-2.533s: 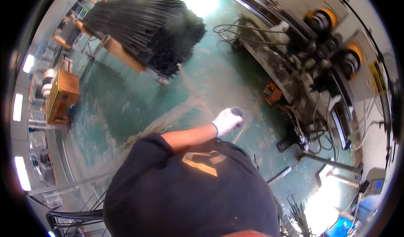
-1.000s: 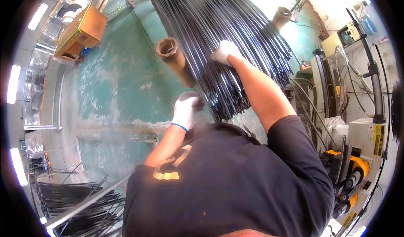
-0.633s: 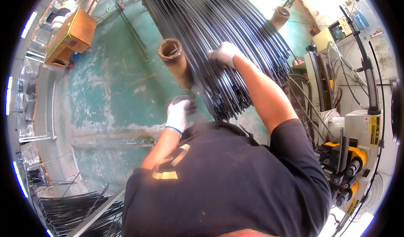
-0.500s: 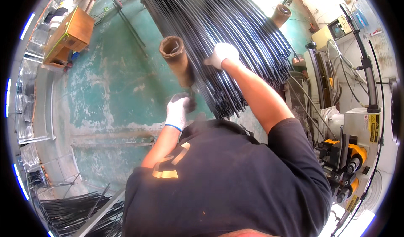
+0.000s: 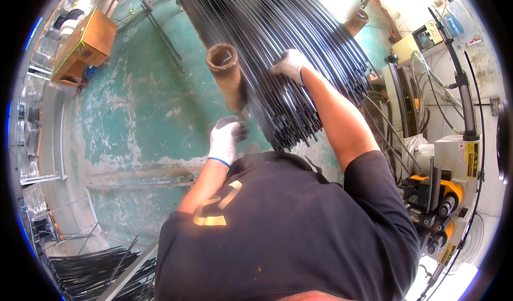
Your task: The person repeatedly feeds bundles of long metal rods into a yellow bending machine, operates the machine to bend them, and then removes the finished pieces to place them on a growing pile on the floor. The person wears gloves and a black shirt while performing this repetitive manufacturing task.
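A broad bundle of long, thin black rods (image 5: 256,39) runs away from me, its uneven near ends in front of my body. My right hand (image 5: 292,66), in a white work glove, rests on top of the bundle near these ends. Its fingers bend down onto the rods and look closed on some of them; how many is hidden. To the left of the rod ends, my left hand (image 5: 226,135) hangs over the floor in a white glove with dark fingers. Those fingers are loosely curled and a little apart, and nothing shows in them.
A thick brown cardboard tube (image 5: 224,74) stands against the bundle's left side, and another tube (image 5: 357,22) at its right. A machine with orange parts (image 5: 451,197) is at the right. At the far left stands a wooden desk (image 5: 88,39); more black rods (image 5: 96,274) lie lower left.
My right hand has shifted right across the rods and turned, its fingers now pointing left. My left hand has risen slightly, its fingers loosening. The view has moved a little.
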A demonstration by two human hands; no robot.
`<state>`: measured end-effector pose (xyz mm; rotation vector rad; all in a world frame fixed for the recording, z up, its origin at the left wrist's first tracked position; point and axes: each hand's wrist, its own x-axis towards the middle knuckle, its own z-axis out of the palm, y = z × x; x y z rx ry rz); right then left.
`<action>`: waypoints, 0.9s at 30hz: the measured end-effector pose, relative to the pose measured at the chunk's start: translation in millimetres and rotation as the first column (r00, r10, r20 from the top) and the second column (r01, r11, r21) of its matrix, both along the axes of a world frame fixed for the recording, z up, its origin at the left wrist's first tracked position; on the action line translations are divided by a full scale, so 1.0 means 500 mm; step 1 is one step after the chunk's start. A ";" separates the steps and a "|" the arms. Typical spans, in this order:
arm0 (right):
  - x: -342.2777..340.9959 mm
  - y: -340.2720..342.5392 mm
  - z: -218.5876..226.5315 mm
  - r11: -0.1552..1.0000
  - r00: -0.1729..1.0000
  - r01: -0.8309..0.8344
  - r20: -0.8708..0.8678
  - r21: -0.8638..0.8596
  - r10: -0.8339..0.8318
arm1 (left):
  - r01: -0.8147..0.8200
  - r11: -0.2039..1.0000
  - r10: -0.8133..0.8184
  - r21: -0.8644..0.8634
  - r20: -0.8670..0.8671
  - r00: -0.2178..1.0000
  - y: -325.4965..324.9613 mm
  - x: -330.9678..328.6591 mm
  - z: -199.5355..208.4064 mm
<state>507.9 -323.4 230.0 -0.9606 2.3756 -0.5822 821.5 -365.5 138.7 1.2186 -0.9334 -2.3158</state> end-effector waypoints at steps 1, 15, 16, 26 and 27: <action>-0.006 0.001 0.003 1.000 1.000 0.012 0.023 0.022 -0.013 | -0.003 1.000 0.003 0.000 -0.001 1.000 -0.003 0.002 -0.003; 0.153 0.408 0.056 0.992 0.996 0.080 -0.050 0.095 -0.076 | 0.353 0.932 -0.362 -0.082 -0.183 0.914 -0.012 -0.204 0.099; 0.204 0.461 0.106 0.977 0.991 0.129 0.016 0.171 -0.133 | 0.391 0.918 -0.396 -0.064 -0.149 0.906 -0.017 -0.240 0.112; 0.600 0.954 0.179 0.588 0.686 0.727 -0.341 0.355 -0.642 | 0.396 0.899 -0.302 0.186 -0.390 0.870 -0.040 -0.462 0.094; 0.585 0.931 0.164 0.614 0.658 0.745 -0.439 0.260 -0.612 | 0.431 0.893 -0.354 0.127 -0.394 0.848 -0.017 -0.449 0.118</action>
